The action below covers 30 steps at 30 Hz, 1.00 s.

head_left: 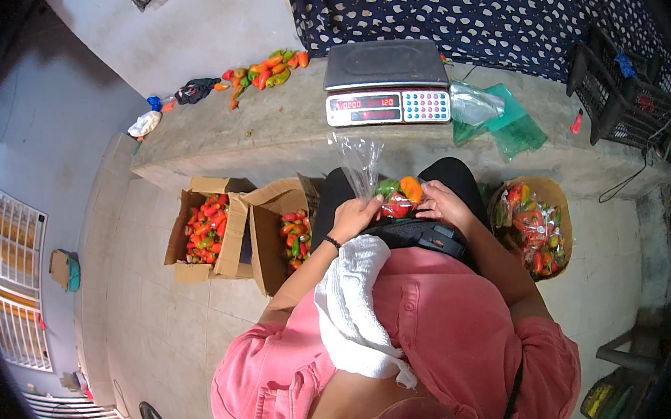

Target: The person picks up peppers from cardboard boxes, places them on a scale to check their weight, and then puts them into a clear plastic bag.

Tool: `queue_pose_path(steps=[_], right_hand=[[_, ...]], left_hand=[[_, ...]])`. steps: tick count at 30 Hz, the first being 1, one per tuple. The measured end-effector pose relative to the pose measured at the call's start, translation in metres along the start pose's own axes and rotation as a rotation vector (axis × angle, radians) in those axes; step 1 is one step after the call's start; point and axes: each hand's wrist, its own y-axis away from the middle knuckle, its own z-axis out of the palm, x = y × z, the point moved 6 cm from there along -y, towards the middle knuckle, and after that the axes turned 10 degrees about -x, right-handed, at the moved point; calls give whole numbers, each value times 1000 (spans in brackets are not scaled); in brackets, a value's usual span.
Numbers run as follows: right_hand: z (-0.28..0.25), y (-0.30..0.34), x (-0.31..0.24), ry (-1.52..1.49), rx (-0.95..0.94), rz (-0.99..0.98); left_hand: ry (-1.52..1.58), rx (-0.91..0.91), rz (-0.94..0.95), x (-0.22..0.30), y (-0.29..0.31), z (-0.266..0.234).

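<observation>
On my lap lies a clear plastic bag (364, 165) with several red, orange and green peppers (398, 201) in its lower part. My left hand (357, 215) grips the bag at its left side, thumb and fingers closed on the film. At the bag's right side my right hand (444, 205) pinches it close to the orange pepper. The bag's upper end stands up loosely toward the scale (389, 85). That digital scale, with a dark flat pan and a lit red display, sits on the concrete ledge in front of me.
Two cardboard boxes of peppers (208, 232) (294, 238) stand on the floor at my left. A round-edged box (567, 218) with bagged peppers is at my right. Loose peppers (267, 71) lie on the ledge (224, 135), with green plastic bags (509, 124) and a black crate (620, 93) farther right.
</observation>
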Motion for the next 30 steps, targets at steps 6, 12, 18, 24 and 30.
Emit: queue_pose_path(steps=[6, 12, 18, 24, 30], right_hand=[[-5, -3, 1, -45, -38, -7], [-13, -8, 7, -143, -109, -28], [-5, -4, 1, -61, -71, 36], [-4, 3, -1, -46, -26, 57], [5, -2, -10, 593, -237, -153]], left_hand=[[11, -21, -32, -1, -2, 0], [15, -9, -45, -6, -3, 0], [13, -6, -12, -7, -3, 0], [26, -7, -19, -1, 1, -1], [39, 16, 29, -2, 0, -3]])
